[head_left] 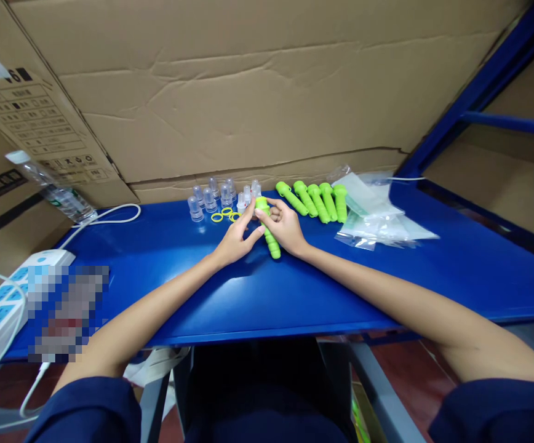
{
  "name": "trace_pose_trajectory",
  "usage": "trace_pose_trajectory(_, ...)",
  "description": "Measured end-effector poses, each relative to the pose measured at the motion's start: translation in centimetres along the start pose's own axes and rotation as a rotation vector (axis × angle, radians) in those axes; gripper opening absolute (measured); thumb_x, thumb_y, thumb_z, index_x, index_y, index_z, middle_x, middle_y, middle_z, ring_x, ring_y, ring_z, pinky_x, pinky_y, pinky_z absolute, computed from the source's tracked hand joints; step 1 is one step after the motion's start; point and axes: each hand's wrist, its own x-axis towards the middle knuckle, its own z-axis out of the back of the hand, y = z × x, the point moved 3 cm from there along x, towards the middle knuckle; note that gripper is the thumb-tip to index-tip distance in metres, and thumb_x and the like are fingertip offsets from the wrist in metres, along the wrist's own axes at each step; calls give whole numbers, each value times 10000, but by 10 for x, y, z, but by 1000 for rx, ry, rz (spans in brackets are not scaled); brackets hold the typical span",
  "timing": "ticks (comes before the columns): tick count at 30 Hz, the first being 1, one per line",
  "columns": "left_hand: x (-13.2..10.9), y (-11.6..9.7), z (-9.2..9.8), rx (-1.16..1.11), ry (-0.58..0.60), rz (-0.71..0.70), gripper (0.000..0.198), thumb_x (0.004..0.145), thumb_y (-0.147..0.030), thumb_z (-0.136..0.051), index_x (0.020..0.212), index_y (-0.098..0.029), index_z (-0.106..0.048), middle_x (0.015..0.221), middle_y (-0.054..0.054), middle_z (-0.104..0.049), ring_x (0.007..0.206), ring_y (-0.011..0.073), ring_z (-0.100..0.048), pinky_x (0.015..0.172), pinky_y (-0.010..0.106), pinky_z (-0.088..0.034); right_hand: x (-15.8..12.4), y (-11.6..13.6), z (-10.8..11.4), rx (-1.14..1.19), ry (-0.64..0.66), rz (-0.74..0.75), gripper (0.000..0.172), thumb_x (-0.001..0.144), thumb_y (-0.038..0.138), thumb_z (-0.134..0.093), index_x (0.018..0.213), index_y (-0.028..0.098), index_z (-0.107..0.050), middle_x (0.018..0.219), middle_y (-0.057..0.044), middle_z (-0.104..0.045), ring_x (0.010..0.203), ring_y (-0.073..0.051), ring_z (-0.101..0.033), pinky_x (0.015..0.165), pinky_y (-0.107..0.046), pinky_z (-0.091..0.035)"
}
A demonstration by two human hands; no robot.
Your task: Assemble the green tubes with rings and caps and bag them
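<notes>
My right hand (286, 226) is closed around a bright green plastic handle-shaped piece (269, 237), held upright-tilted over the blue table (294, 289). My left hand (235, 240) pinches at the top end of that same piece with its fingertips. Just behind my hands stand several small clear plastic caps (211, 198), and a few yellow rings (224, 215) lie flat on the table. A row of several more green pieces (315, 200) lies to the right of my hands.
Clear plastic bags (378, 218) are piled at the right. A white power strip (3, 295) with cable sits at the left edge, and a plastic water bottle (52, 191) leans behind it. Cardboard sheets (258, 92) wall off the back. A blue metal frame (488, 80) rises on the right.
</notes>
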Motion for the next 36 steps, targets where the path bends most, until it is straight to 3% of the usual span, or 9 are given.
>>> trace_pose_trajectory(11,-2,-5,0,16,-9,40,767,966,-437,-546,1622,-224,-211,1575,168,-445,1405,324,-487,1026,449,-508,-1,3,-1,79,-32,-28,566,712,652,-774,980,208,-546,795,-43,-716,736,-219,-726,677,-344,-574)
trace_pose_trajectory(18,-2,-5,0,50,-15,14,762,960,-454,-555,1612,-211,-244,1593,178,-413,1347,305,-530,1047,442,-485,-4,8,0,11,4,6,608,814,596,-706,1249,239,-476,683,35,-626,661,-201,-692,571,-308,-526)
trace_pose_trajectory(22,-2,-5,0,63,-14,23,758,958,-447,-555,1608,-201,-252,1548,185,-469,1266,288,-574,1000,423,-506,-5,10,0,-21,4,17,592,824,585,-697,1249,230,-488,668,36,-609,641,-200,-678,551,-298,-506)
trace_pose_trajectory(27,-2,-7,1,70,-24,26,738,959,-435,-546,1597,-182,-278,1468,183,-547,1136,256,-619,946,400,-520,-5,7,-1,1,-12,9,569,795,622,-714,1153,240,-490,668,34,-596,630,-202,-666,546,-307,-499)
trace_pose_trajectory(36,-3,-9,0,67,-21,43,746,956,-479,-545,1596,-196,-285,1434,171,-578,1105,254,-626,904,380,-523,-5,9,-1,25,-12,-11,514,767,610,-746,987,268,-432,671,38,-598,596,-195,-656,498,-301,-465)
